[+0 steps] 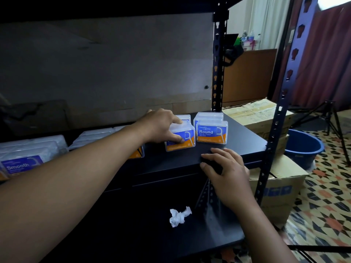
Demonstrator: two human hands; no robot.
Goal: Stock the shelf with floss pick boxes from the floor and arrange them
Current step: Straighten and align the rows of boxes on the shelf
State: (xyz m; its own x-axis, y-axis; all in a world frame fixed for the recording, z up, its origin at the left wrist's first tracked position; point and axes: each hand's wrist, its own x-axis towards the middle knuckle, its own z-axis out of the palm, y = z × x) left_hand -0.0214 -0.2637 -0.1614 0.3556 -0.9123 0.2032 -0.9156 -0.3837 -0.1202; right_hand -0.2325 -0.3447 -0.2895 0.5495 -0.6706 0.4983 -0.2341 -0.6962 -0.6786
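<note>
One floss box (180, 142) pinched by left hand (161, 124) — Round stack (211, 132) just right
I read its long axis left-right; right hand (226, 168) lies relaxed on the shelf (182, 162), near edge.

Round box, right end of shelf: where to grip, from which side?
Pinch the Round box across its short side walls, from above. It stands upright, label forward, another box close behind blocking the back face; both sides look free.
</note>
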